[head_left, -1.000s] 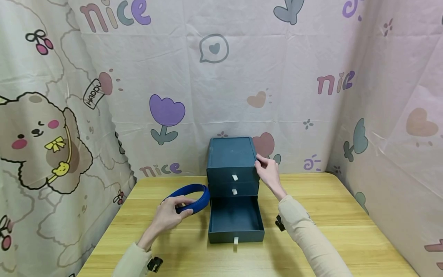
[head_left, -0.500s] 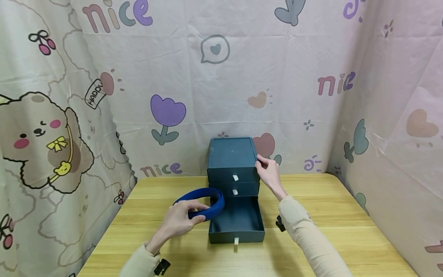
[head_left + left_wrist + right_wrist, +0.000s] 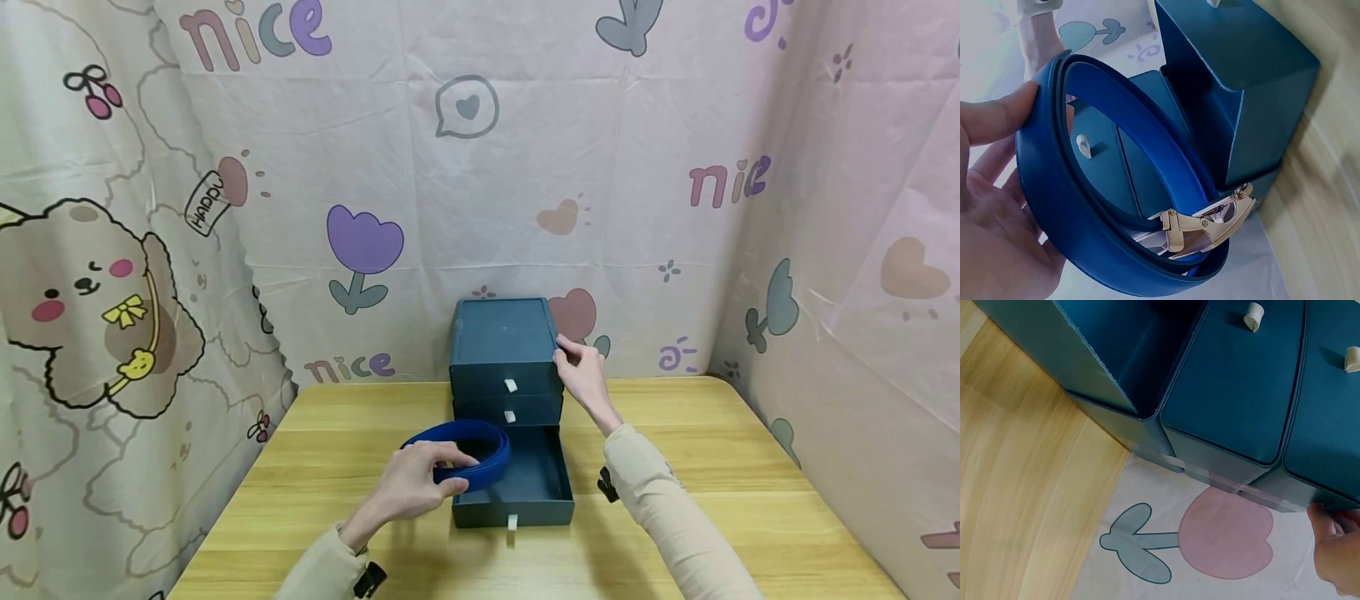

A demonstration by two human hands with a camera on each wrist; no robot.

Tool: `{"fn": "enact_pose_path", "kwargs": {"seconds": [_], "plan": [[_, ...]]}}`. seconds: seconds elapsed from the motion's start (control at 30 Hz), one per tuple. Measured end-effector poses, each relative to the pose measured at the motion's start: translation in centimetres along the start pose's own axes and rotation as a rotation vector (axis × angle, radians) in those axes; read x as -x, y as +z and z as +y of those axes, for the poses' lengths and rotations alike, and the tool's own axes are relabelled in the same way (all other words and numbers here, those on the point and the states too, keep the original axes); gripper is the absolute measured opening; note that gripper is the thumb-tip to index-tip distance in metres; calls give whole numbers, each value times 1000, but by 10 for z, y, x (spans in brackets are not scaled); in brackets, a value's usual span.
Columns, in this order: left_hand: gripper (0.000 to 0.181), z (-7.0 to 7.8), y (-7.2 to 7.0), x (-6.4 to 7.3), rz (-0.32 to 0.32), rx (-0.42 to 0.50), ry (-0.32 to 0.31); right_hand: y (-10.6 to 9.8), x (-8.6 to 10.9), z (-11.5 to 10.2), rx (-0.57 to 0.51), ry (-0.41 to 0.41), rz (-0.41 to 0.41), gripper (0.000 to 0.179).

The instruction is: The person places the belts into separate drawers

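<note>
A coiled blue belt [image 3: 491,467] with a gold-toned buckle [image 3: 1204,225] is pinched between the thumb and fingers of my left hand [image 3: 408,483]. The coil hangs over the left part of the pulled-out bottom drawer [image 3: 551,475]. That drawer belongs to a dark teal three-tier drawer box [image 3: 502,333], whose upper two drawers are pushed in. Each drawer front carries a small white pull tab [image 3: 1254,317]. At the box's top right edge, my right hand [image 3: 582,372] grips the side with thumb and fingers; part of it is cut off in the right wrist view.
The box stands near the back of a light wooden table [image 3: 690,467]. Printed cloth [image 3: 480,183] hangs behind it and at both sides. A black strap piece [image 3: 370,579] shows at the left wrist, another [image 3: 607,485] at the right.
My left hand has carried the belt rightward and slightly toward me, from beside the box to over the open drawer. The right hand keeps its place on the box.
</note>
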State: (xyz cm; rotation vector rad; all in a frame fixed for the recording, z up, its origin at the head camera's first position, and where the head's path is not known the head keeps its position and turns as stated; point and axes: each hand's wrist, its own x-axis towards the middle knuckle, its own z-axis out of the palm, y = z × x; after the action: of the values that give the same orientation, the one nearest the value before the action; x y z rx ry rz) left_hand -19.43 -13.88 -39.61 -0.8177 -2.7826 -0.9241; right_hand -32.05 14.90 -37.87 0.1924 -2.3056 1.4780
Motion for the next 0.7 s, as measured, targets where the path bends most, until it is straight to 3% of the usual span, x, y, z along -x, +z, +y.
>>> {"fn": "enact_pose_path", "kwargs": {"seconds": [0.7], "plan": [[17,11,21,-26,-103,10,58,-1,0,1,6,1,-5,40]]}}
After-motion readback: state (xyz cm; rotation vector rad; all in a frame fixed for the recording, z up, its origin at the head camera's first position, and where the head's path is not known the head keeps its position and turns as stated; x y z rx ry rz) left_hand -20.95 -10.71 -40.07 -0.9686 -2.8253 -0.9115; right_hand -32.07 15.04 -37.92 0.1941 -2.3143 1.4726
